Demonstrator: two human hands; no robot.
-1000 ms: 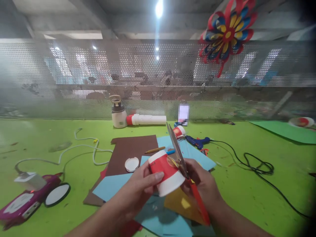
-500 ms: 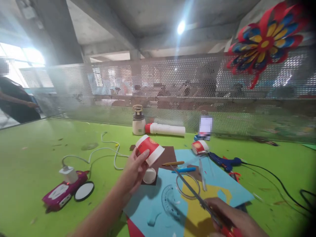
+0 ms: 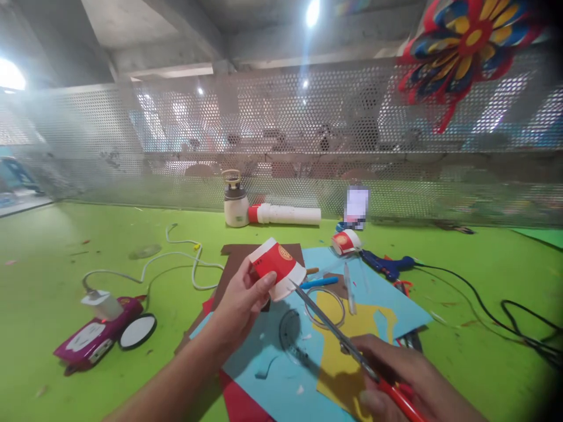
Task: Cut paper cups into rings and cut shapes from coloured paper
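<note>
A red and white paper cup (image 3: 275,266), tilted, is gripped in my left hand (image 3: 240,308), thumb on its side. Scissors (image 3: 328,322) with red handles are in my right hand (image 3: 391,375); their blade tips reach the lower edge of the cup. Whether the tips have cut into it I cannot tell. Beneath my hands lie light blue paper (image 3: 250,381), yellow paper (image 3: 338,375) and brown paper (image 3: 233,264). On the sheets are a clear protractor (image 3: 290,337), a ring of tape (image 3: 341,313) and a blue pen (image 3: 321,282).
A second paper cup (image 3: 346,242) lies near a blue glue gun (image 3: 389,264) with a black cord. Stacked white cups (image 3: 290,215) lie beside a beige sprayer bottle (image 3: 236,205). A purple power strip (image 3: 97,337) with a charger is at left. Perforated panels (image 3: 264,129) border the green table.
The scissors' tips have come up to the edge of the cup, and the cup has turned slightly in my left hand. The whole view has shifted, and the person at left is out of sight.
</note>
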